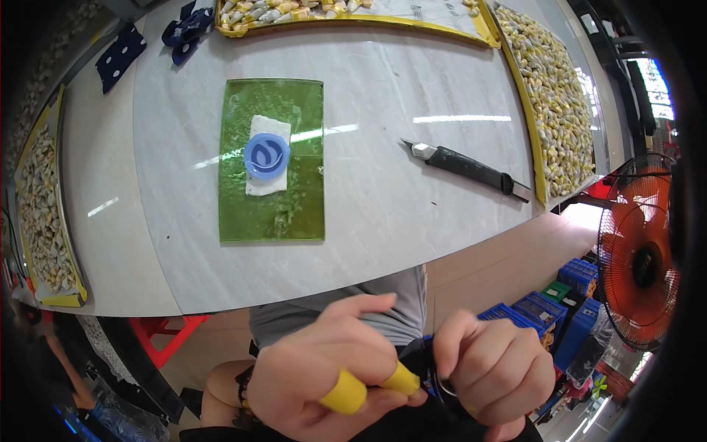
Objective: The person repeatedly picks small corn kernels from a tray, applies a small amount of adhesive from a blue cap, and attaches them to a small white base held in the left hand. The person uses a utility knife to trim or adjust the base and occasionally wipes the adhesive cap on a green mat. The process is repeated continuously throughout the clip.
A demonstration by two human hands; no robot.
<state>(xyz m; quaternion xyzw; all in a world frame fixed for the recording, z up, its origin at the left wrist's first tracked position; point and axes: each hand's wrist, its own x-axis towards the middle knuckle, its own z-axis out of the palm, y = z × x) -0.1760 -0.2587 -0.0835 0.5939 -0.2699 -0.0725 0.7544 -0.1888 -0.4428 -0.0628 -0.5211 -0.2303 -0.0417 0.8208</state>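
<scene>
My left hand (331, 361) is low in the view, over my lap. Yellow coverings wrap two of its fingers. One finger points out while the others bend toward the thumb. Close by on the right, my right hand (504, 368) has its fingers curled in. Between the hands is a dark strap-like thing (431, 368), partly hidden; I cannot tell what either hand grips. On the table in front lies a green glass plate (302, 214). A white pad (265, 186) rests on it, with a round blue dish (266, 156) on top. To its right lies a black utility knife (471, 168), blade out.
Yellow-edged trays of small grey-and-yellow pieces stand at the right (552, 103), back (287, 11) and left (46, 214). Dotted dark cloths (120, 57) lie at the back left. Beyond the table are an orange fan (644, 258), blue crates (541, 309) and a red stool (166, 339).
</scene>
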